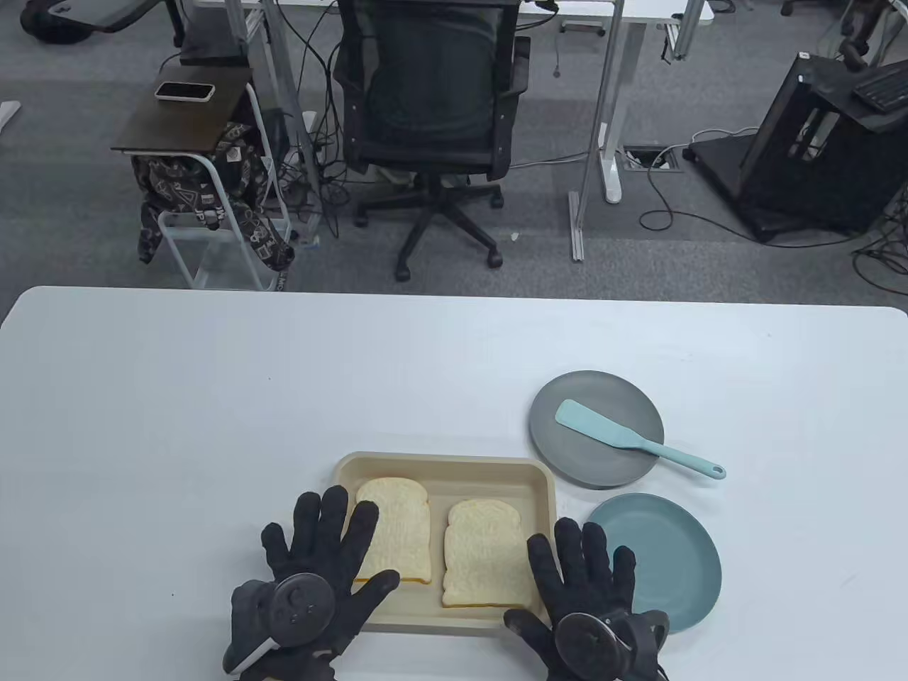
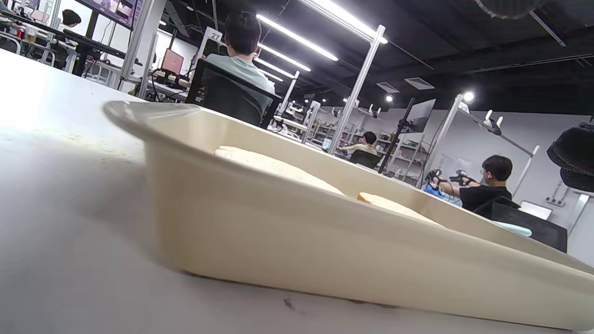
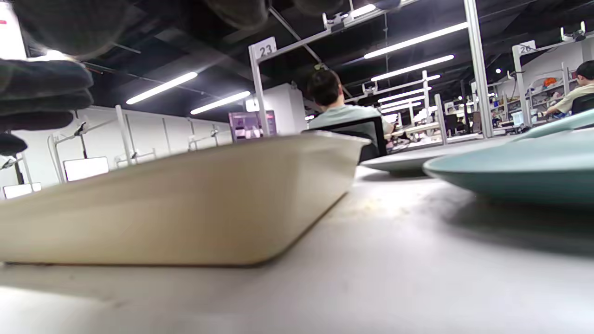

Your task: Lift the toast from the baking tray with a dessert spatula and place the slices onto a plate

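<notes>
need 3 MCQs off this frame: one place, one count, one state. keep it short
1. Where does the light-blue silicone dessert spatula lie?
A. in the beige baking tray
B. blade on the round grey plate, handle over its rim
C. on the teal plate

2. How many slices of white toast sit in the beige rectangular baking tray?
A. one
B. two
C. three

3. What are the hands doing?
A. both spread flat, holding nothing
B. right grips the spatula
C. left pinches a slice

Key:
1 B: the blade rests on the grey plate, not on the round teal plate.
2 B: a left slice and a right slice lie side by side.
3 A: the left hand and right hand show straight fingers at the tray's near corners.
</notes>
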`<move>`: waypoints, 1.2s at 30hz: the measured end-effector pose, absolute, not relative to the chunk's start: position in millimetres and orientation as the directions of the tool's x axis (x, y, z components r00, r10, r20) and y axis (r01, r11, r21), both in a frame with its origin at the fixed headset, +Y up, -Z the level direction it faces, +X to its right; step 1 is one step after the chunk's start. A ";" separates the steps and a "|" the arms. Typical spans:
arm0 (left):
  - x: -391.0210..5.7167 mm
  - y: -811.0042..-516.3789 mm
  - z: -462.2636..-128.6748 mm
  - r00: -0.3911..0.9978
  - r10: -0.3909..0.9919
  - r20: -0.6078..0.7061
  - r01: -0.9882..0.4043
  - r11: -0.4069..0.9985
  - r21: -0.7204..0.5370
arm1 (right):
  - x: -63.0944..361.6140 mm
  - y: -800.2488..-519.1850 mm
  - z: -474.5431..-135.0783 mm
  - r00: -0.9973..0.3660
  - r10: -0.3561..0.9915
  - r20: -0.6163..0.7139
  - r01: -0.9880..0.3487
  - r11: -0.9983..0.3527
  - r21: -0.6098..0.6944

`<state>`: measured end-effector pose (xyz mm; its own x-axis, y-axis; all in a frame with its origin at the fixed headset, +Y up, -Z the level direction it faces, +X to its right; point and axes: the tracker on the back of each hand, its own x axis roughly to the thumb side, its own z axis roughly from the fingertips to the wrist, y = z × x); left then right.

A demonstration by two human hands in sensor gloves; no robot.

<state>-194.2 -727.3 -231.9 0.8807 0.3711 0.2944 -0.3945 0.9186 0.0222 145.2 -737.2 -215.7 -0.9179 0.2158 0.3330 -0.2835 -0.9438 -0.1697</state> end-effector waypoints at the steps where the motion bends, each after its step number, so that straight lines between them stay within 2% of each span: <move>1: -194.3 -727.4 -231.9 0.880 0.371 0.295 -0.395 0.919 0.022 | 144.5 -736.9 -215.7 -0.917 0.217 0.334 -0.285 -0.943 -0.171; 9: -200.4 -724.6 -231.7 0.882 0.375 0.286 -0.401 0.916 0.035 | 133.7 -728.5 -212.1 -0.912 0.160 0.378 -0.259 -0.939 -0.228; 17: -198.6 -720.3 -230.0 0.886 0.360 0.292 -0.390 0.919 0.051 | 142.2 -722.8 -210.5 -0.915 0.171 0.365 -0.269 -0.934 -0.237; 19: -199.6 -715.5 -229.5 0.900 0.351 0.259 -0.383 0.920 0.084 | 144.3 -709.8 -210.5 -0.917 0.138 0.375 -0.250 -0.930 -0.268; 21: -206.4 -709.1 -228.4 0.937 0.316 0.149 -0.341 0.921 0.188 | 153.6 -677.5 -213.6 -0.930 0.125 0.346 -0.257 -0.893 -0.369; 23: -214.6 -705.8 -230.7 0.954 0.286 0.086 -0.298 0.932 0.206 | 162.5 -655.7 -218.2 -0.936 0.128 0.329 -0.265 -0.871 -0.414; 25: -224.6 -707.5 -233.6 0.951 0.309 0.020 -0.307 0.933 0.188 | 173.2 -633.8 -235.7 -0.971 0.063 0.232 -0.157 -0.898 -0.412; 26: -229.4 -710.5 -237.0 0.944 0.330 0.003 -0.325 0.930 0.169 | 178.1 -628.9 -253.0 -0.988 -0.016 0.155 -0.046 -0.921 -0.388; 28: -235.0 -719.7 -242.5 0.937 0.348 -0.033 -0.343 0.933 0.105 | 184.3 -631.8 -286.3 -0.984 -0.156 0.081 0.123 -0.940 -0.319; 33: -234.3 -745.0 -256.6 0.945 0.313 -0.092 -0.321 0.943 -0.089 | 206.0 -677.0 -364.9 -0.925 -0.380 -0.014 0.380 -0.923 -0.067; 36: -230.4 -752.1 -260.9 0.954 0.288 -0.084 -0.296 0.949 -0.110 | 228.5 -707.2 -401.1 -0.887 -0.459 -0.052 0.456 -0.888 0.058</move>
<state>-230.4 -752.1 -260.9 0.9540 0.2877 -0.0843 -0.2958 0.9489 -0.1101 228.5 -707.2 -401.1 -0.8871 -0.4586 -0.0521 0.4557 -0.8882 0.0584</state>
